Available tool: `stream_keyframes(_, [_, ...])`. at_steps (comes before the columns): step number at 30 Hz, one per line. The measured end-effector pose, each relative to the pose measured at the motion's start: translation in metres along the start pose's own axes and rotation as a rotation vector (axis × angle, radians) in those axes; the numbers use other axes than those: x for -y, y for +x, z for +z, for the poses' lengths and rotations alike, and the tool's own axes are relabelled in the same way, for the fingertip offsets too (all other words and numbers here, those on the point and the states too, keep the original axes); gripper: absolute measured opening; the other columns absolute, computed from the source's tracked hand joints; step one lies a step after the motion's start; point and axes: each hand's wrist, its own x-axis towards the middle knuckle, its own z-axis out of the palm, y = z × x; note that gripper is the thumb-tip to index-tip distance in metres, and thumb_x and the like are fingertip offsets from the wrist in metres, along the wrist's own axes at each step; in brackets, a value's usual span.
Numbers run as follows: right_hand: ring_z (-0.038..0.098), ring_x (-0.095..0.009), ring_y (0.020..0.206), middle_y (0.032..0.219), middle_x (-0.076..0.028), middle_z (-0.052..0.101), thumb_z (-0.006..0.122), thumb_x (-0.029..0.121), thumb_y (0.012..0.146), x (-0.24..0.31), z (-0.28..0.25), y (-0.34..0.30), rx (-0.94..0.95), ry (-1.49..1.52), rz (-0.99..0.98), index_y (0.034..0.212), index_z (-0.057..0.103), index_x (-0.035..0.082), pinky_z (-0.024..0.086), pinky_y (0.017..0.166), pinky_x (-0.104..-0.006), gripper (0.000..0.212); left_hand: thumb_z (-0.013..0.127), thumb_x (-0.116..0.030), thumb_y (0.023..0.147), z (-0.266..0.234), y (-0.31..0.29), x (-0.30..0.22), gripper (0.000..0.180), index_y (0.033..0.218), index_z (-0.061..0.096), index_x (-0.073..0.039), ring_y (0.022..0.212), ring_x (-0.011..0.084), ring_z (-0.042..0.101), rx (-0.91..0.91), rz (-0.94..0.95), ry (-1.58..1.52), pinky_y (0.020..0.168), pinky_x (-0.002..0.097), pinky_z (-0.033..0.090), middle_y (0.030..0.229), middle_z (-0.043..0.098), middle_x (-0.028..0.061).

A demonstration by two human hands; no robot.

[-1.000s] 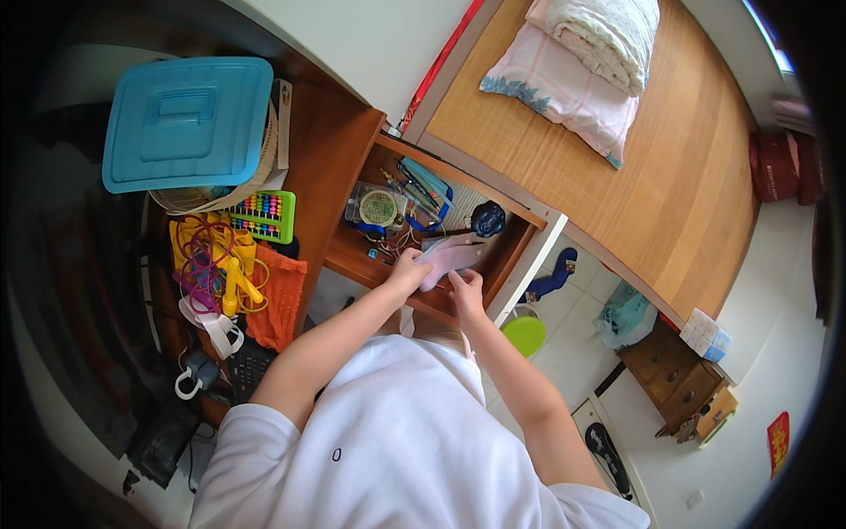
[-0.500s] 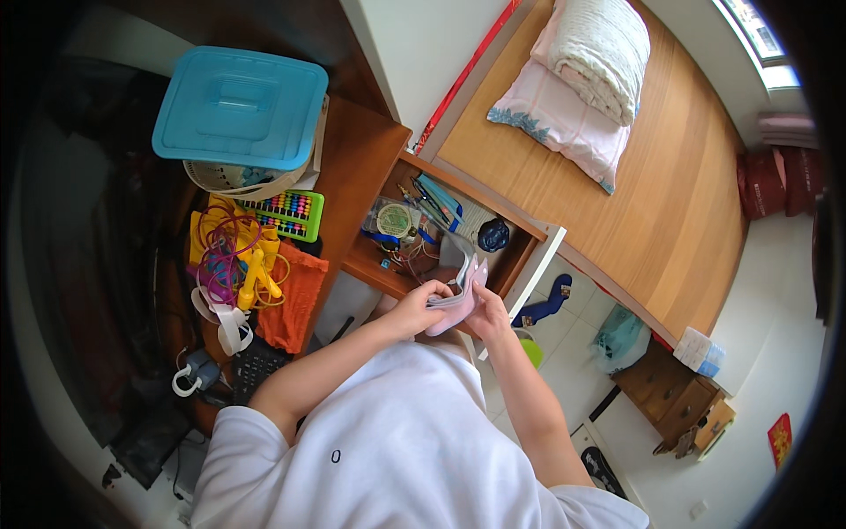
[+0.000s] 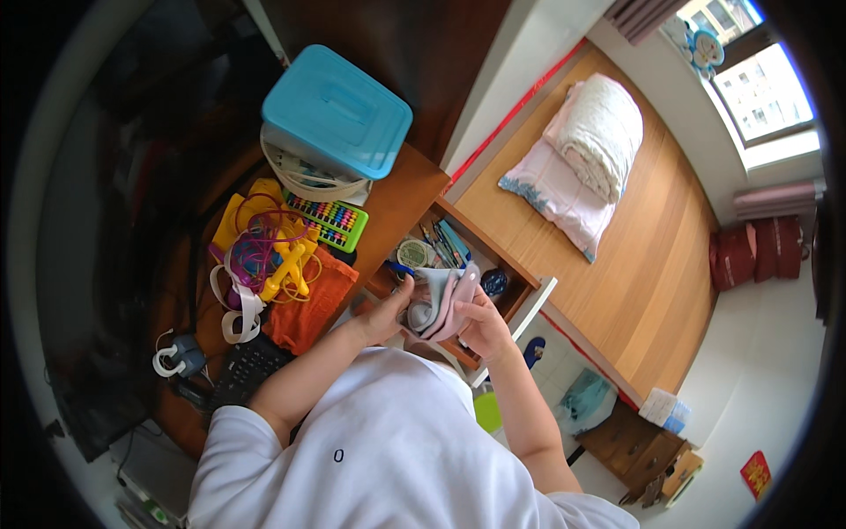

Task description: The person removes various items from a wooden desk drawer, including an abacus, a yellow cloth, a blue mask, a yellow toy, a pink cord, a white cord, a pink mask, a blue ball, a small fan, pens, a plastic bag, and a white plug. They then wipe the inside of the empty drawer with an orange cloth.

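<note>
A soft pink and pale-grey strip [image 3: 434,310], folded or rolled in layers with a rounded pink end, is held up in front of my chest. My left hand [image 3: 386,315] grips its left side, thumb up and fingers partly hidden behind it. On the other side my right hand [image 3: 485,324] pinches the pink end. Just beyond and beneath both hands is a pulled-out wooden drawer [image 3: 499,257] with a white front. Inside it lie pens [image 3: 438,240], a round green-labelled item [image 3: 411,253] and a dark blue bundle [image 3: 494,282].
Left of the drawer, the brown desk holds a blue-lidded box [image 3: 339,110], a green-framed abacus [image 3: 328,220], a tangled yellow and purple jump rope [image 3: 275,256], orange cloth [image 3: 313,300] and a black keyboard [image 3: 247,370]. A wooden platform [image 3: 652,256] with a pillow and rolled quilt [image 3: 599,132] stands right.
The pink and grey strip has been turned and rolled into a wider bundle. My left hand has shifted to its left side. The view has swung, showing more of the window.
</note>
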Motion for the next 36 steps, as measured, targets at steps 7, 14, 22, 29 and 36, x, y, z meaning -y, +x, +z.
stream_keyframes(7, [0.059,-0.01,0.088,0.094,-0.002,0.061,0.061,-0.005,0.08,0.004,0.077,-0.003,0.23,-0.728,0.032,0.102,0.054,0.005,0.047,0.078,-0.0251,0.026,0.031,-0.059,0.091,-0.018,-0.03,-0.025,0.068,0.133,0.036,-0.006,0.12,0.0189,0.043,-0.034,0.336,-0.329,0.101,0.0343,0.031,0.128,0.048,0.0084])
stream_keyframes(14, [0.054,-0.007,0.088,0.096,0.0,0.06,0.056,-0.009,0.079,-0.008,0.137,0.004,0.35,-1.172,-0.239,0.107,0.057,-0.001,0.045,0.078,-0.0228,0.029,0.037,-0.055,0.092,-0.051,-0.064,-0.02,0.061,0.124,0.044,-0.004,0.111,0.0175,0.05,-0.372,0.549,-0.394,0.098,0.0344,0.034,0.12,0.053,0.0094])
stream_keyframes(22, [0.054,-0.007,0.083,0.093,0.0,0.06,0.058,-0.006,0.079,-0.028,0.209,0.005,0.57,-1.164,-0.169,0.104,0.058,0.001,0.045,0.073,-0.0219,0.026,0.028,-0.055,0.093,-0.063,-0.113,-0.006,0.064,0.131,0.038,-0.004,0.124,0.018,0.038,-0.813,0.987,0.178,0.107,0.037,0.021,0.131,0.043,0.0107])
stream_keyframes(29, [0.056,-0.012,0.095,0.1,-0.003,0.06,0.056,-0.002,0.082,-0.072,0.243,0.065,0.449,-0.774,-0.087,0.109,0.053,0.004,0.042,0.086,-0.0269,0.027,0.034,-0.058,0.089,-0.109,-0.12,0.039,0.072,0.137,0.029,-0.004,0.124,0.019,0.037,-0.563,0.855,-0.049,0.103,0.036,0.029,0.135,0.039,0.0083])
stream_keyframes(36, [0.054,-0.014,0.1,0.108,-0.005,0.057,0.053,0.001,0.087,-0.123,0.266,0.13,0.429,-0.7,0.164,0.117,0.049,0.004,0.042,0.093,-0.0292,0.031,0.062,-0.009,0.083,-0.096,-0.182,-0.008,0.046,0.124,0.042,-0.001,0.102,0.0156,0.054,-0.999,0.962,-0.021,0.086,0.0278,0.044,0.112,0.055,0.0097])
